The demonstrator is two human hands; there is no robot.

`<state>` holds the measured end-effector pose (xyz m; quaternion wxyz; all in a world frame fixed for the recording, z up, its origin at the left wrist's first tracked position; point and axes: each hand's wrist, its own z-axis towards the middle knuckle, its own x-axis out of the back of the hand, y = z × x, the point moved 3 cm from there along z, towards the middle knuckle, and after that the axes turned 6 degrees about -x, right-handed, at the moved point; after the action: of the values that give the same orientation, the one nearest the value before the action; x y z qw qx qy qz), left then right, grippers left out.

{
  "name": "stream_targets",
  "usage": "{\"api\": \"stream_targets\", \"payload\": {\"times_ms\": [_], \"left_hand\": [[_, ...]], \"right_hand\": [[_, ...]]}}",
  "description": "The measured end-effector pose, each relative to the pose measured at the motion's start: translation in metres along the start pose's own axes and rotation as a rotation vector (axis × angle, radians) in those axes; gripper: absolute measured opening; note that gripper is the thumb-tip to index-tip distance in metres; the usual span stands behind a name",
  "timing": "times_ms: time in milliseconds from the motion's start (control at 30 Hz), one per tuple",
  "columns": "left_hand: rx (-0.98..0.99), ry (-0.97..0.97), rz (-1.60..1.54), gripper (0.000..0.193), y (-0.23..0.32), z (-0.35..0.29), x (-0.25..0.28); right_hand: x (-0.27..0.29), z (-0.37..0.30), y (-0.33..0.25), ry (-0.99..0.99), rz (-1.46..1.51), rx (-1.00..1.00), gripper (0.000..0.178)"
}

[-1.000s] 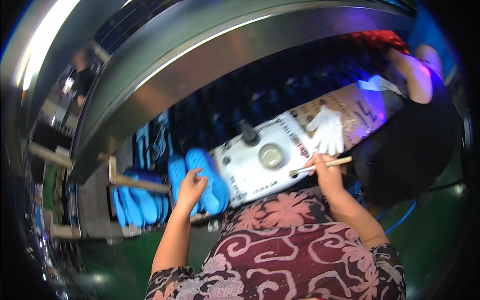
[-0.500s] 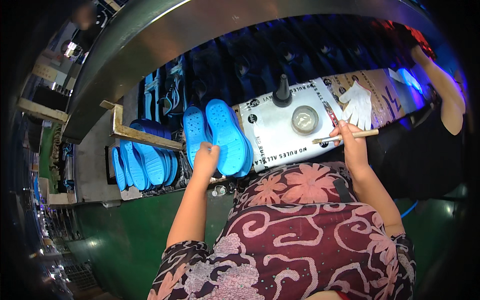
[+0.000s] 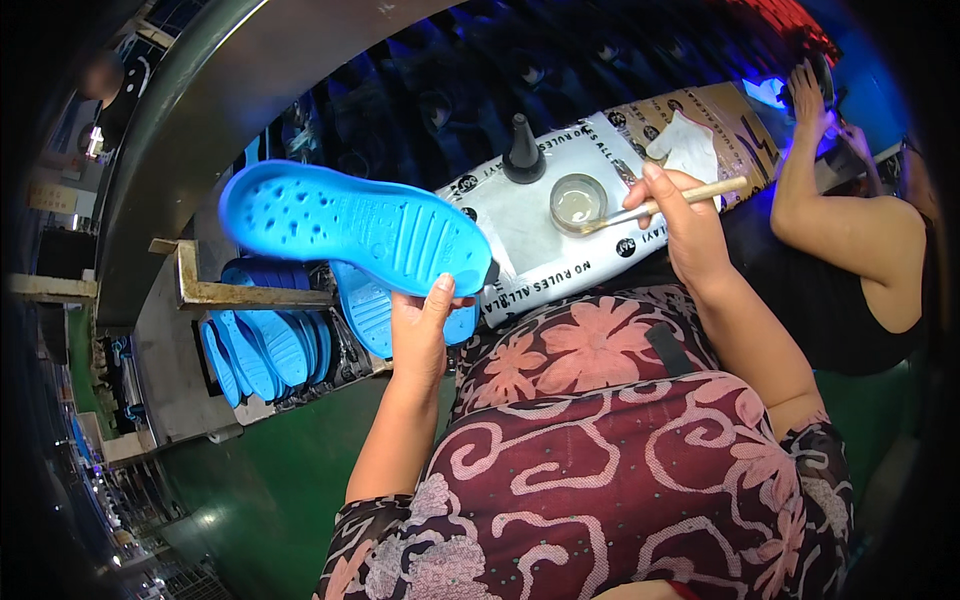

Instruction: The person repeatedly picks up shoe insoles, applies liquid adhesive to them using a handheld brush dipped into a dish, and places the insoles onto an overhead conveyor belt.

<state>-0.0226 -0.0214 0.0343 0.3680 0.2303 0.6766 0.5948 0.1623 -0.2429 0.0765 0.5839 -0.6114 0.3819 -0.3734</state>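
Note:
My left hand (image 3: 422,330) grips a bright blue shoe sole (image 3: 335,222) by its heel end. The sole is raised and tilted, with its perforated, ribbed face toward me. Below it, more blue soles (image 3: 362,312) are partly hidden by the raised one and my hand. In my right hand (image 3: 690,215) is a paintbrush (image 3: 712,191) with a pale wooden handle. Its bristles reach the right rim of a small round bowl (image 3: 562,184) of whitish, translucent liquid. Behind the bowl stands a black cone-shaped bottle (image 3: 522,155).
Printed white plastic sheeting (image 3: 540,272) lies under the bowl. A white glove (image 3: 686,146) rests on cardboard farther right, near a co-worker's arm (image 3: 803,200). At left, a metal bar (image 3: 245,293) juts over another stack of blue soles (image 3: 275,347). A dark metal beam (image 3: 215,90) arches overhead.
The blue sole has come up off its pile in my left hand and turned nearly sideways. The brush in my right hand has shifted, bringing its bristles to the bowl's rim.

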Motion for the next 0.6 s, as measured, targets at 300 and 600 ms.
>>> {"api": "stream_targets", "payload": {"times_ms": [300,600], "left_hand": [[-0.266,-0.011,0.340,0.044,0.030,0.001,-0.036],[-0.311,-0.049,0.385,0.046,0.037,0.003,-0.045]], "right_hand": [[-0.045,-0.018,-0.041,-0.241,-0.361,0.670,0.024],[-0.049,-0.025,-0.029,-0.258,-0.574,0.674,0.022]]}}
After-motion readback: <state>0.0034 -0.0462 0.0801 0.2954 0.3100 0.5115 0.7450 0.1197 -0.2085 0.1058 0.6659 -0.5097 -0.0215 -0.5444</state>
